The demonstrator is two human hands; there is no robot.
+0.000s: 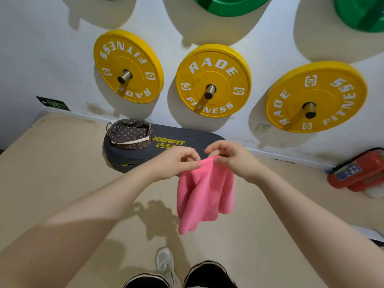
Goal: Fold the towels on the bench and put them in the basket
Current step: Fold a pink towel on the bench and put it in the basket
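Left hand (pixel 176 161) and right hand (pixel 230 157) pinch the pink towel's (pixel 204 194) top edge; towel hangs lengthwise downward, over open floor (pixel 62 173), near the tabletop (pixel 187 138) bearing the basket (pixel 130 134).

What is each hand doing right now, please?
Left hand: pinches the pink towel at its top edge.
Right hand: pinches the same top edge.

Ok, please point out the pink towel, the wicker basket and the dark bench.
pink cloth towel (pixel 204 196): head view, middle of the hanging cloth.
brown wicker basket with dotted lining (pixel 133 144): head view, woven front wall.
dark grey padded bench (pixel 133 157): head view, bare top in front of basket.
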